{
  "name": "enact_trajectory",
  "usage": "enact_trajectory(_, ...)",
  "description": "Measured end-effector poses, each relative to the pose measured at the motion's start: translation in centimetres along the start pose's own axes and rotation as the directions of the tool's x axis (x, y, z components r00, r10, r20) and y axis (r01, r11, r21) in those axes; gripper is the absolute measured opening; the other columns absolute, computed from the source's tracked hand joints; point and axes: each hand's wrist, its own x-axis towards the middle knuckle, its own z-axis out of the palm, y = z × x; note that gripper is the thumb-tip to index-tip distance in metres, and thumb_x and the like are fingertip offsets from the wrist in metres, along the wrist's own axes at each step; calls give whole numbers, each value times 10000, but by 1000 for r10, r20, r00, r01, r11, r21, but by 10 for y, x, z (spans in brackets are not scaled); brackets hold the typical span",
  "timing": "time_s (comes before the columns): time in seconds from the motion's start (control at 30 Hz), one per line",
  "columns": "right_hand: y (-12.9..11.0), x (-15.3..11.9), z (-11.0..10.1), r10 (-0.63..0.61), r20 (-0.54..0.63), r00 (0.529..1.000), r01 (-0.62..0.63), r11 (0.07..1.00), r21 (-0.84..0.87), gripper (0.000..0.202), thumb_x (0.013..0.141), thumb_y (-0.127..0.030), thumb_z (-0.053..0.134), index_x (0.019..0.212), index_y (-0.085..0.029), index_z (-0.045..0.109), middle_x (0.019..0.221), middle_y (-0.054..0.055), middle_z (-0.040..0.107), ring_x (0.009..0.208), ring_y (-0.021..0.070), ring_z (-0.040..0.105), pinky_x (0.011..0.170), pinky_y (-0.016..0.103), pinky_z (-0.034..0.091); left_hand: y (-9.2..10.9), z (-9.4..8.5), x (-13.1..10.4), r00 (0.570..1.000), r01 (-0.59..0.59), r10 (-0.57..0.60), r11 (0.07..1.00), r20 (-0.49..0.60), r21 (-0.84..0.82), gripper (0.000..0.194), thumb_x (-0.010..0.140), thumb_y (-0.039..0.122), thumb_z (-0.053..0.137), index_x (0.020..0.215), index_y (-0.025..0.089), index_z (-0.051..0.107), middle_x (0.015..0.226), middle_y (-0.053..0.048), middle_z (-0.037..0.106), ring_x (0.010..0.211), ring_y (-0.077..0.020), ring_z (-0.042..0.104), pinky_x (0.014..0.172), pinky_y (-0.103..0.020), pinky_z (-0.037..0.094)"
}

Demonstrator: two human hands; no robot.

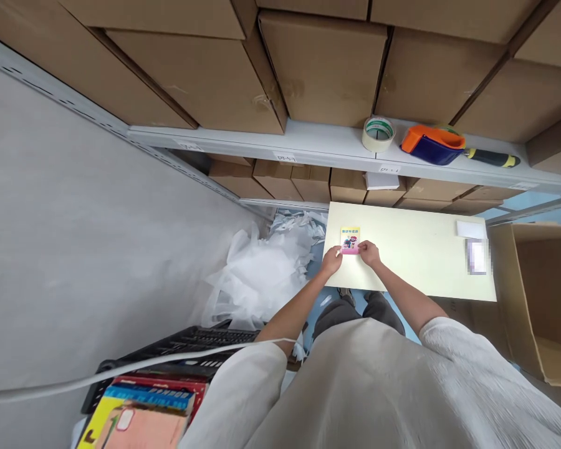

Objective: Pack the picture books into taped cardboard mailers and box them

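Head view, looking down on a pale rectangular tabletop (pixel 421 259). Booklet (pixel 350 239) with an illustrated cover (yellow upper part, pink lower band, cartoon figures, a line of Chinese characters at the top) is over the left part of the tabletop, cover up, characters toward the shelf side. Left hand (pixel 331 260): fingers nearly closed, thumb and fingers pinching the booklet's lower left corner. Right hand (pixel 369 252): fingers curled, pinching the lower right edge. Whether the booklet rests on the surface or is slightly raised: cannot tell. At the right end of the tabletop, a white flat item (pixel 470 229) lies just beside a pixelated item (pixel 477 256), details unreadable. Open cardboard carton (pixel 518 299) stands beyond that end. Metal shelf (pixel 322 140) ahead bears large closed cartons (pixel 325 68); along its front edge, left to right: roll of tape (pixel 378 135), orange-and-navy tape dispenser (pixel 432 145), black-and-yellow tool handle (pixel 493 157). More cartons on the lower level. Left of the tabletop: heap of white translucent wrapping sheets (pixel 262 274). Lower left: black plastic crate (pixel 206 340) near stacked books (pixel 143 418), a white cable (pixel 135 366) passing above.
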Motion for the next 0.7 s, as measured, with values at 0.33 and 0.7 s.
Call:
enact_trajectory(0.33,7,-44,0,-344,307,887,460,714,-528,513,923,-112,510,1399,-167,692,1572,163,588,1413,342,532,1182,477,417,1,-8,-20,878,-411,171,749,448,520,547,948,129,578,1489,189,628,1677,-159,507,1594,-319,428,1332,-504,298)
enact_trajectory(0.7,-36,-19,3,-142,458,878,447,588,-674,773,978,-242,458,1736,-237,308,1842,60,152,1663,365,191,1292,571,199,32,-29,12,901,-348,-22,559,432,753,742,996,194,503,1717,227,331,1812,-133,252,1698,-373,126,1340,-696,40)
